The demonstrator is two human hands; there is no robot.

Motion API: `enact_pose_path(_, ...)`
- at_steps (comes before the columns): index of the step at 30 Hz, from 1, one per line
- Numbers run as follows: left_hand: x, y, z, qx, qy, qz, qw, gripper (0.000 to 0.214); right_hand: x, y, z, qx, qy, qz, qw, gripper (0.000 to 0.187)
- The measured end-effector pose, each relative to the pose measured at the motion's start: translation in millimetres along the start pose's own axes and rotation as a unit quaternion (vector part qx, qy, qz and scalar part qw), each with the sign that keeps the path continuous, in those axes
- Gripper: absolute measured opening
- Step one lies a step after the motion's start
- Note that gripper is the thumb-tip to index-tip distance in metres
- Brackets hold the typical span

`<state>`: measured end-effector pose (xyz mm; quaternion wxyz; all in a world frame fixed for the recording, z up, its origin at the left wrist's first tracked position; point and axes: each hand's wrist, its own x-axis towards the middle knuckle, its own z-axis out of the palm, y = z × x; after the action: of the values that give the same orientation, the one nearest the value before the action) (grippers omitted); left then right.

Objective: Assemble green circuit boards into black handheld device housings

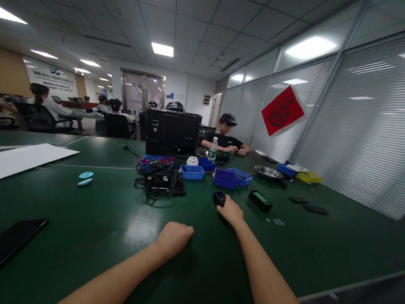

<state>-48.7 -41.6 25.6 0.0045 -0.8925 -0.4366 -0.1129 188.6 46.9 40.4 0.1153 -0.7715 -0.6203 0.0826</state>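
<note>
My right hand [231, 211] reaches forward over the green table [139, 282] with its fingers closed on a small black boxy device [219, 198] that has a dark, screen-like face. Closer to me and to the left, my left hand [175, 238] is curled into a fist low over the table. Its fingers face away, so whatever they may hold is hidden. Right of my right hand lies an oblong black case [260, 200] with a green inside. A small clear piece [278, 222] and a tiny ring [268, 220] lie near it.
Ahead are blue bins [192, 172], a black station with cables [158, 182], a monitor [172, 131], a bottle [213, 149] and a white ball [192, 161]. A metal bowl [269, 172] stands at right. A person [228, 137] sits across the table.
</note>
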Motion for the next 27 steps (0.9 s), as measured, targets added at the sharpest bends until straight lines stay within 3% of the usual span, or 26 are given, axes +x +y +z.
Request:
enact_pose_path(6,-6.2,-40.2,-13.6,0.07,0.002,-0.036,0.997,0.015,0.7,0.6,5.6,0.01,0.025,-0.005,1.0,0.052)
enact_pose_path(10,-13.2,-63.1,-19.5,0.095,0.038,-0.068,0.992,0.02,2.4,2.3,5.8,-0.001,0.037,0.001,0.999,0.044)
enact_pose_path(15,-10.2,-62.7,-23.4,0.096,0.096,-0.074,0.988,0.024,4.3,10.5,-0.3,-0.01,0.039,0.05,0.998,0.044)
enact_pose_path(22,-6.9,-59.4,-26.5,0.076,0.161,-0.065,0.982,0.064,2.9,15.4,-15.5,-0.001,0.049,0.089,0.995,0.047)
enact_pose_path(25,-7.3,-60.8,-25.9,0.076,0.163,-0.086,0.98,0.067,-3.0,13.3,-25.1,0.016,0.09,0.091,0.992,0.049)
enact_pose_path(27,-7.3,-61.4,-25.3,0.076,0.161,-0.095,0.979,0.067,-8.3,11.2,-30.7,0.027,0.149,0.081,0.985,0.05)
